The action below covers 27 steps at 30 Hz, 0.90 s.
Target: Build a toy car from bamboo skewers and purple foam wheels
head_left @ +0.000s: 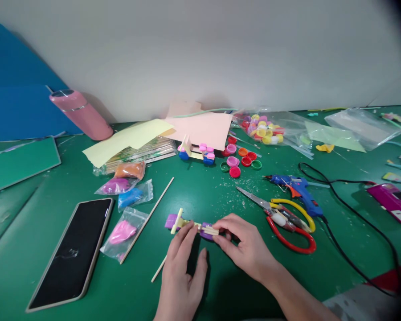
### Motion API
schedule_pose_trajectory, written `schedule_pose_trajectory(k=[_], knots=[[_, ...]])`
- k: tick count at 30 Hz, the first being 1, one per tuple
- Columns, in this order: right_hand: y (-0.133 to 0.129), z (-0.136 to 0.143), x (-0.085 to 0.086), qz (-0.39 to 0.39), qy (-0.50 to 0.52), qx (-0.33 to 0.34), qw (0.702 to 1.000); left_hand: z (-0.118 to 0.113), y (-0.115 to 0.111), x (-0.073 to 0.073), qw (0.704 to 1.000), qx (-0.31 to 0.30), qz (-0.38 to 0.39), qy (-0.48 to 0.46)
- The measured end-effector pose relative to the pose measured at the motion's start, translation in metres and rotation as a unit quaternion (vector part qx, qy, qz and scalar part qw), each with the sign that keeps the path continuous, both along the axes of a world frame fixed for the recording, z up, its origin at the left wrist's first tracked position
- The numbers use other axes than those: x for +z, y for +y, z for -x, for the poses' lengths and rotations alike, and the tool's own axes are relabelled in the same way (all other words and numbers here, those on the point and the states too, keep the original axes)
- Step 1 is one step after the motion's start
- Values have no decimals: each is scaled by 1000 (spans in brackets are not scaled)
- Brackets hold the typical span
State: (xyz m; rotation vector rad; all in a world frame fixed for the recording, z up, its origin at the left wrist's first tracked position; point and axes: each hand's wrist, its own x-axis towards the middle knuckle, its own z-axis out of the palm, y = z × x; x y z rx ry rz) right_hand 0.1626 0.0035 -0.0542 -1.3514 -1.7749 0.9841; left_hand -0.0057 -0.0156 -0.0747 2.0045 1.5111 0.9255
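Observation:
A small craft car with purple bottle-cap wheels and a pale stick frame lies on the green table in front of me. At its right end, my right hand pinches short pale wooden sticks over a purple wheel. My left hand rests its fingertips on the middle of the frame, its thumb held apart. Partly behind the left hand lies a thin wooden stick. Further back stands a similar car with blue and pink wheels.
Scissors and a blue glue gun with a black cable lie right. Loose bottle caps are behind my hands. A phone, clay packets and a long stick lie left. A pink bottle leans at the back.

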Motion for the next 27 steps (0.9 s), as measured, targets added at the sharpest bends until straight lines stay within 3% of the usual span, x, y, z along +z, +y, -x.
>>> schedule_pose_trajectory(k=[27], knots=[[1, -1, 2, 14, -18, 16, 1000, 2, -2, -3, 1000, -7, 2, 4]])
